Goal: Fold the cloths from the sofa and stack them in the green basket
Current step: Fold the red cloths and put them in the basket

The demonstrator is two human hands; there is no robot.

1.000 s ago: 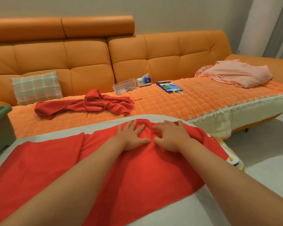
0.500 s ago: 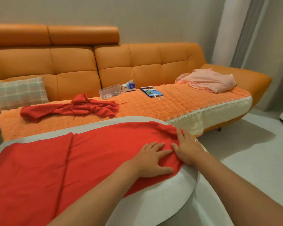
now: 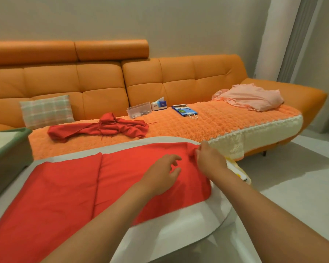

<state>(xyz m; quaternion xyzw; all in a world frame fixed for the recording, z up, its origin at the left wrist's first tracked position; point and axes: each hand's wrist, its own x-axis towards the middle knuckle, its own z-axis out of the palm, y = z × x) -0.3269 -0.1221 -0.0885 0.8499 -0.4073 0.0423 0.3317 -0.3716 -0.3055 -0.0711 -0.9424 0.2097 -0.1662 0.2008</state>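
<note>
A red cloth (image 3: 68, 188) lies spread flat on the white table (image 3: 179, 224) in the lower left and centre of the frame. It has one straight fold line that runs from the far edge toward the near edge.

The right hand (image 3: 209, 161) is at the far right corner of this cloth, just right of centre. Its fingers pinch the corner, and the fabric is a little bunched up there. The left hand (image 3: 162, 174) is just beside it, over the cloth. Its fingers are spread and loosely bent, and it grips nothing.

The green basket (image 3: 10, 147) stands at the left edge of the frame, near the table, and something pale lies inside it.

Behind the table is the orange sofa (image 3: 179, 76) with a quilted cover on the seat. A crumpled red cloth (image 3: 101, 128) lies on the seat left of centre, and a pink cloth (image 3: 251, 97) lies in a heap at the upper right.

Between the two are a clear plastic box (image 3: 139, 112), a tissue box (image 3: 160, 105) and a blue paper bag (image 3: 184, 111). A checked cushion (image 3: 46, 111) leans on the backrest at the left.
</note>
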